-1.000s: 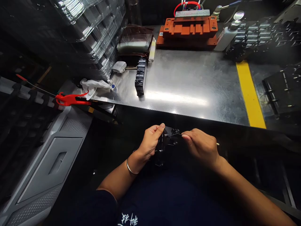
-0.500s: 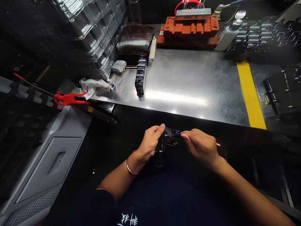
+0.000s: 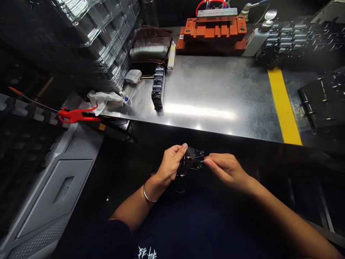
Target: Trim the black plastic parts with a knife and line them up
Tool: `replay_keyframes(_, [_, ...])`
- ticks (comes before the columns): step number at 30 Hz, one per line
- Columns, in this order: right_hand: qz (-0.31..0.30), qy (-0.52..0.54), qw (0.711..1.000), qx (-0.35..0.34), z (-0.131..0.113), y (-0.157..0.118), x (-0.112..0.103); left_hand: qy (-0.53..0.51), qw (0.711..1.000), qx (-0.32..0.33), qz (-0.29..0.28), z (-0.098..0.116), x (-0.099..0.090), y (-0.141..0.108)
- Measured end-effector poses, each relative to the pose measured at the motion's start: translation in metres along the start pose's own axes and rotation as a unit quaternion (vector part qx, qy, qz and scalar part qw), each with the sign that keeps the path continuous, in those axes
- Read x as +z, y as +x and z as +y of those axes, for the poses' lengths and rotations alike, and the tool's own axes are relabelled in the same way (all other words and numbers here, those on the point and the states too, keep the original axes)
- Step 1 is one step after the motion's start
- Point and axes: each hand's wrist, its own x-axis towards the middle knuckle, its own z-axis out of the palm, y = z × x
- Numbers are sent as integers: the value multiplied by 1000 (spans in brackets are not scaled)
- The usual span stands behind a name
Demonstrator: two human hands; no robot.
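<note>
My left hand (image 3: 170,164) is closed around a black moulded plastic part (image 3: 191,162), thumb on top, held in front of my body below the bench edge. The part has small round posts and shiny pins at its right end. Fingers pinched, my right hand (image 3: 224,167) holds a thin pale stick-like tool (image 3: 202,160), its tip pointing at those posts. Whether the tip touches the part I cannot tell. Most of the tool is hidden in my fingers.
A metal bench (image 3: 199,90) bears a black ribbed block (image 3: 158,88), an orange fixture (image 3: 211,36), a white bottle (image 3: 256,41) and black parts (image 3: 323,104) beyond yellow tape (image 3: 284,108). At left are a red air gun (image 3: 77,116), a white cloth (image 3: 101,99) and wrapped tray stacks (image 3: 99,43).
My right hand has turned and shifted slightly left, and the tool's pale rear end no longer shows behind it. The left hand keeps its hold on the black part. The view has shifted slightly.
</note>
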Motion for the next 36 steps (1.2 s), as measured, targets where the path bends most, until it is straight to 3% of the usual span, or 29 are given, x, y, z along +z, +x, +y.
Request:
replay_keyframes(4, [59, -28, 998, -8, -2, 0, -1, -9, 999, 33, 1, 7, 2, -4])
replay_keyframes(6, [59, -47, 997, -3, -4, 0, 0, -2, 999, 47, 4, 11, 2, -5])
replay_keyframes(14, [-95, 104, 987, 75, -10, -4, -13, 68, 990, 124, -24, 12, 0, -12])
replay_keyframes(17, [-140, 206, 968, 36, -10, -6, -18, 87, 981, 173, -16, 13, 2, -15])
replay_keyframes(19, [-110, 206, 972, -12, -10, -6, -17, 95, 974, 205, -5, 14, 2, -15])
replay_keyframes(22, [-26, 47, 998, -35, -8, -6, -11, 109, 968, 224, 1, 15, 2, -14])
replay_keyframes(25, [-17, -77, 995, -54, -6, -4, -5, 114, 970, 215, 4, 14, 2, -14])
replay_keyframes(30, [-23, -113, 989, -93, -5, -1, -4, 107, 974, 199, 6, 8, -1, -11])
replay_keyframes(33, [28, -117, 989, -81, -7, 0, 5, 75, 977, 200, 28, 4, -1, -4])
replay_keyframes(36, [93, -129, 987, -22, -12, -3, 27, -38, 981, 171, 80, 6, 4, 7])
